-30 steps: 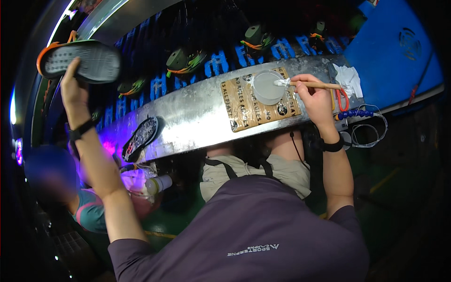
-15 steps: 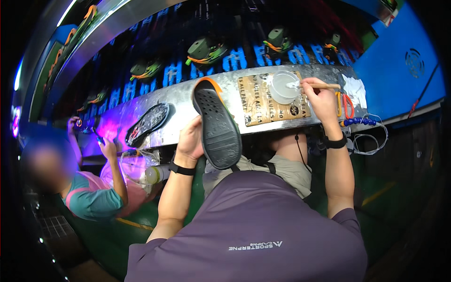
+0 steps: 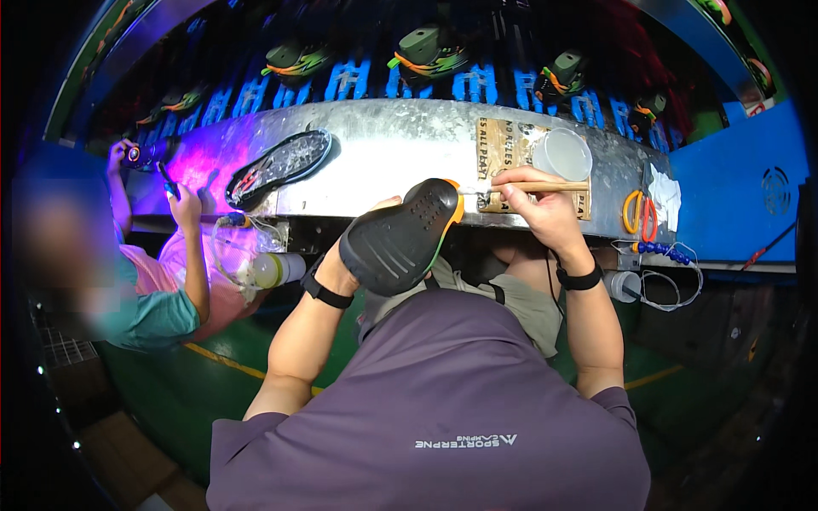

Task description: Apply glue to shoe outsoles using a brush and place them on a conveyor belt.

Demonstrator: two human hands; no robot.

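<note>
My left hand [image 3: 338, 266] is wrapped round a black shoe sole [image 3: 396, 243] with an orange and green edge, held tilted in front of my body. Most of its fingers are hidden behind the sole. A thin brush [image 3: 550, 186] with a wooden handle is pinched in my right hand [image 3: 545, 215]. Its whitish tip meets the orange rim at the sole's far end, or comes very close to it. Beyond my right hand, a translucent tub [image 3: 563, 154] stands on a printed cardboard sheet [image 3: 504, 153].
Another black sole [image 3: 281, 170] lies on the metal bench [image 3: 383, 128]. Scissors with orange handles [image 3: 649, 217] and a white cloth [image 3: 665, 194] are at the right. Shoes on lasts [image 3: 428, 53] line the far side. A co-worker [image 3: 162, 298] works at left.
The brush has moved from the tub to the sole's orange edge. My left hand has turned the sole, tilting its far end rightward. The whole view has shifted.
</note>
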